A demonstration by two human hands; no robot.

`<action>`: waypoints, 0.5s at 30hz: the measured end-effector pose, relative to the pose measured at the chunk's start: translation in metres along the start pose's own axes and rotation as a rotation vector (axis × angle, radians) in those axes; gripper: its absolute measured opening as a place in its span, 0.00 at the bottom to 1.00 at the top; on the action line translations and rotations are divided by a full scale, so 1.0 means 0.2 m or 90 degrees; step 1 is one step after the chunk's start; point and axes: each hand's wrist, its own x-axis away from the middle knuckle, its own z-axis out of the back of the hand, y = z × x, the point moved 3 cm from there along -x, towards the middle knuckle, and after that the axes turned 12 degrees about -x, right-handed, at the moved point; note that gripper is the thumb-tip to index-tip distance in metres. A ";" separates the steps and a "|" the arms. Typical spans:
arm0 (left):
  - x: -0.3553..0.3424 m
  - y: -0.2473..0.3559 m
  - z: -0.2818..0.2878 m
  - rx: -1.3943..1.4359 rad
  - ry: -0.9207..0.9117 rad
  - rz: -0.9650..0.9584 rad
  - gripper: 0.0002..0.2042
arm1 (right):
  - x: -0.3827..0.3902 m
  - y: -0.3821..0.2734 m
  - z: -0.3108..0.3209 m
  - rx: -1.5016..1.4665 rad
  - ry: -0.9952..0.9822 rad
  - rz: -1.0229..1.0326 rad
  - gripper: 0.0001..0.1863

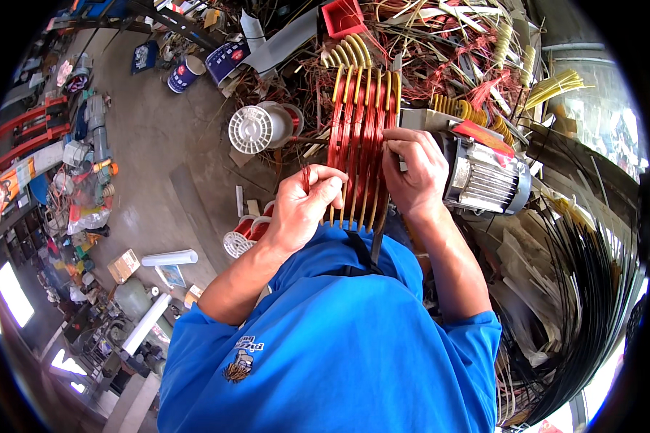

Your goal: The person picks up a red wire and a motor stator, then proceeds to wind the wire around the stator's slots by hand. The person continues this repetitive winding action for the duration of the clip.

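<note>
In front of me stands a coil-winding former with several yellow-brown ribbed discs (336,88), and red enamelled copper wire (360,137) is wound in the grooves between them. At its left side my left hand (303,206) is closed in a pinch, the fingertips touching the edge of the windings. A few red wire strands (307,177) stand up from that hand's fingers. My right hand (417,173) is at the right side of the former, its fingers bent and pressed together against the end disc. Whatever lies between the right fingertips is hidden.
An electric motor (487,177) sits just right of my right hand. Left of the former are white wire spools (251,130). Scrap wire and a red tray (343,17) lie beyond it. Long black rods (599,325) curve at the right. Blue-and-white buckets (186,74) stand on the floor.
</note>
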 end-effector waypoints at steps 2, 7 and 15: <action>0.00 -0.01 0.00 0.009 0.000 -0.004 0.09 | 0.01 -0.01 0.00 0.004 -0.001 -0.008 0.12; -0.01 -0.01 0.00 0.012 -0.011 -0.028 0.09 | 0.02 -0.01 -0.03 0.007 -0.006 -0.051 0.11; -0.01 -0.02 0.03 0.012 -0.014 -0.031 0.09 | -0.02 -0.04 -0.01 -0.023 0.076 -0.077 0.09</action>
